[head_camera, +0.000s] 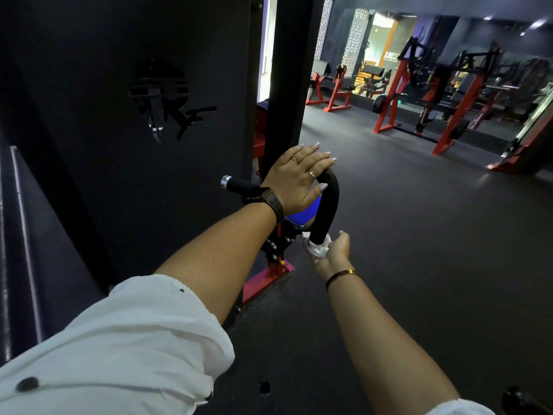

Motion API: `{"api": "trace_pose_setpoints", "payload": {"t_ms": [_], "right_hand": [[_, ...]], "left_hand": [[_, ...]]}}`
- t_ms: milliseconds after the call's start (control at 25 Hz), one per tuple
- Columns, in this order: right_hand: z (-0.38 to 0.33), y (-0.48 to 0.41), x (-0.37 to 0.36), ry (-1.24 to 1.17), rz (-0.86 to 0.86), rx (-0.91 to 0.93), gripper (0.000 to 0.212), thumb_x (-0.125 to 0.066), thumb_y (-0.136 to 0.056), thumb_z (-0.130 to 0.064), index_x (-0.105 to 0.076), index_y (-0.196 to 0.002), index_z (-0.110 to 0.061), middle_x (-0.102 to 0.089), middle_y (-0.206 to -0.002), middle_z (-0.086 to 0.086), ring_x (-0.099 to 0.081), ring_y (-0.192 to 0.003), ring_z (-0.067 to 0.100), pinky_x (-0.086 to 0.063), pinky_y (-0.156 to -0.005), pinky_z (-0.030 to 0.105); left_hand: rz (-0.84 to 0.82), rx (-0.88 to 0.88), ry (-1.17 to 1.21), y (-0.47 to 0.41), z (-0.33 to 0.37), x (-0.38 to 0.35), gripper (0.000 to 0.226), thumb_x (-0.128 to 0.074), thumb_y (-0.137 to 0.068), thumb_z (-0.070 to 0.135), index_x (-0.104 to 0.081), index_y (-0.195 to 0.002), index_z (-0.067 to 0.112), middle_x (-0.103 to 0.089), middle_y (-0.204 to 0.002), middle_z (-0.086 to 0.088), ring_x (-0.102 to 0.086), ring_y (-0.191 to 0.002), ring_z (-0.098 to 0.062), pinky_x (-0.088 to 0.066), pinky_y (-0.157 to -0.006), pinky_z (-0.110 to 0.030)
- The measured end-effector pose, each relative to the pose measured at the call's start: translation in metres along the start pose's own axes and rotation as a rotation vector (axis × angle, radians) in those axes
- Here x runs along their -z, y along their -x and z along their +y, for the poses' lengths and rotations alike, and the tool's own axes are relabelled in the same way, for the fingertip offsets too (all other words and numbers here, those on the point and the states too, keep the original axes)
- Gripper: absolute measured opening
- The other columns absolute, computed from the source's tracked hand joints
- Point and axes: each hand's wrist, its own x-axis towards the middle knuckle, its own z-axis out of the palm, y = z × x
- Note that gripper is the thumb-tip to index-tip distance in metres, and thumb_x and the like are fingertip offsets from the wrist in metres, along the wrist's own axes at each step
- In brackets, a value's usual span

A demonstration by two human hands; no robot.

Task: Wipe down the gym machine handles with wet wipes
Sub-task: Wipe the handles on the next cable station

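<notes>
A curved black padded handle (328, 202) juts from the dark machine, with a second straight grip ending in a chrome cap (230, 183) to its left. My left hand (299, 175) lies flat over the top bend of the curved handle, fingers straight. Lower down, my right hand (335, 254) holds a crumpled white wet wipe (317, 248) wrapped round the handle's lower end, palm facing up.
The machine's black panel (134, 115) with a cut-out logo fills the left. Its red base bracket (266, 280) sits on the dark rubber floor (419, 235). Red-framed weight machines (449, 100) stand at the far right, across open floor.
</notes>
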Motion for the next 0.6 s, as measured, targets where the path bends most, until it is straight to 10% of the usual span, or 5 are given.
{"api": "trace_pose_setpoints", "payload": {"t_ms": [280, 480, 600], "right_hand": [[-0.001, 0.015, -0.009, 0.218, 0.011, -0.118, 0.035, -0.025, -0.097, -0.007, -0.051, -0.115, 0.007, -0.060, -0.092, 0.022, -0.068, -0.064, 0.026, -0.053, -0.041, 0.031], [-0.028, 0.048, -0.030, 0.184, 0.101, -0.032, 0.042, -0.020, -0.104, -0.009, -0.023, -0.143, 0.008, -0.045, -0.138, 0.026, -0.045, -0.129, 0.037, -0.043, -0.102, 0.030], [-0.037, 0.058, -0.048, 0.312, 0.035, 0.060, 0.042, -0.028, -0.102, 0.000, -0.024, -0.142, 0.009, -0.039, -0.145, 0.018, -0.043, -0.132, 0.029, -0.054, -0.071, 0.025]], "left_hand": [[-0.003, 0.014, 0.017, -0.002, 0.000, -0.001, 0.052, -0.040, -0.092, 0.040, -0.051, -0.137, 0.017, -0.053, -0.138, -0.002, -0.041, -0.135, -0.023, -0.022, -0.113, -0.040], [-0.063, 0.052, 0.021, -0.007, 0.006, -0.003, 0.051, -0.034, -0.093, 0.040, -0.053, -0.135, 0.017, -0.054, -0.138, -0.002, -0.041, -0.135, -0.023, -0.020, -0.114, -0.038], [-0.067, 0.020, -0.003, -0.009, 0.005, -0.002, 0.052, -0.033, -0.093, 0.038, -0.051, -0.137, 0.017, -0.052, -0.141, -0.003, -0.039, -0.137, -0.023, -0.020, -0.113, -0.039]]}}
